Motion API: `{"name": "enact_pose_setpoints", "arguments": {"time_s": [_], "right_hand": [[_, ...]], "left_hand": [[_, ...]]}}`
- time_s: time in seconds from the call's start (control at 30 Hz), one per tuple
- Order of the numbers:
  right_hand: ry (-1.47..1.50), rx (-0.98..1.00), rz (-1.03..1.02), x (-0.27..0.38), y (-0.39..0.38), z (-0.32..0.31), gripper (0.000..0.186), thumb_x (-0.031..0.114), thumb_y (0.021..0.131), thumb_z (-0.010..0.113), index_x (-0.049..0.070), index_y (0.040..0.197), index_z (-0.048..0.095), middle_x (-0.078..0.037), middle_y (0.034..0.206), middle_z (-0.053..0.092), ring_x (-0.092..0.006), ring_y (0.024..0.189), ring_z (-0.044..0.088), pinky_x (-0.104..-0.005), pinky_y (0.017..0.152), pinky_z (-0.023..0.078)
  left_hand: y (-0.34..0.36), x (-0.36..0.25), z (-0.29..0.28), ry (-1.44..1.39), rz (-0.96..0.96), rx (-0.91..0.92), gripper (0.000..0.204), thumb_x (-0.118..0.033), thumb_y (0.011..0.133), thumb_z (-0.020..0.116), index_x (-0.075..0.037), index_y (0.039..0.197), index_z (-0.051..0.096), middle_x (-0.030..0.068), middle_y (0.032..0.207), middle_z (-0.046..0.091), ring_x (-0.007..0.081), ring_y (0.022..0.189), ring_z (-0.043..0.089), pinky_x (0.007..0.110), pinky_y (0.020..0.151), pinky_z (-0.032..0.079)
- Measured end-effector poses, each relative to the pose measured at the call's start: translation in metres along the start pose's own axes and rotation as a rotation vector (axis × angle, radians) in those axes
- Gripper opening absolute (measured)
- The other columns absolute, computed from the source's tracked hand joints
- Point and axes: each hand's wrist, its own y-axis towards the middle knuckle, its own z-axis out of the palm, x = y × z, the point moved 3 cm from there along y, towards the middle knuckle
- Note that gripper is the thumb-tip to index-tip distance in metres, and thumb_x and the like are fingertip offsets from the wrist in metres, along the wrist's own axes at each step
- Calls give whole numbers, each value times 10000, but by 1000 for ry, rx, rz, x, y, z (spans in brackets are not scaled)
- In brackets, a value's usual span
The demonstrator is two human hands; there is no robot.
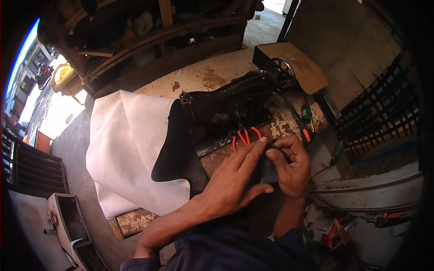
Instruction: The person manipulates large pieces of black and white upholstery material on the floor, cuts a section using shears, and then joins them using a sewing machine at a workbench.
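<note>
A black sewing machine (pixel 226 104) stands on a worn wooden table, with red-handled tools (pixel 256 133) under its needle end. My left hand (pixel 230 178) reaches across with fingers stretched out, fingertips beside those red handles and near my right hand. My right hand (pixel 289 167) has its fingers curled into a pinch at a dark piece (pixel 266 172); what exactly it grips is hidden. A large white sheet with a black underside (pixel 126 149) lies folded over the table's left part, left of my hands.
A cardboard box (pixel 303 67) sits behind the machine's handwheel. Right of it are a green spool (pixel 305 113) and an orange-black handled tool (pixel 305 133). A wooden shelf (pixel 113 58) stands behind the table, a dark metal grille (pixel 375 108) at the right, and cables hang below.
</note>
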Motion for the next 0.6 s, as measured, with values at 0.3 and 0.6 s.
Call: {"name": "enact_pose_setpoints", "arguments": {"time_s": [0.3, 0.6], "right_hand": [[-391, 170, -497, 10, 45, 80, 767, 341, 758, 923, 40, 1391, 612, -181, 1216, 703, -333, 1127, 647, -438, 1032, 482], [-521, 783, -52, -43, 33, 164, 222, 187, 892, 776, 15, 1029, 754, -116, 924, 760, -291, 844, 709, -389, 813, 541]], "left_hand": [[-34, -17, -186, -248, -331, -519, 328, -202, 1040, 668, 74, 1217, 674, 82, 972, 735, 121, 854, 686, 274, 768, 553], [-253, 87, -236, -496, -885, -651, 457, -109, 923, 764, 104, 1305, 634, 143, 1096, 753, 175, 900, 728, 312, 821, 590]]}}
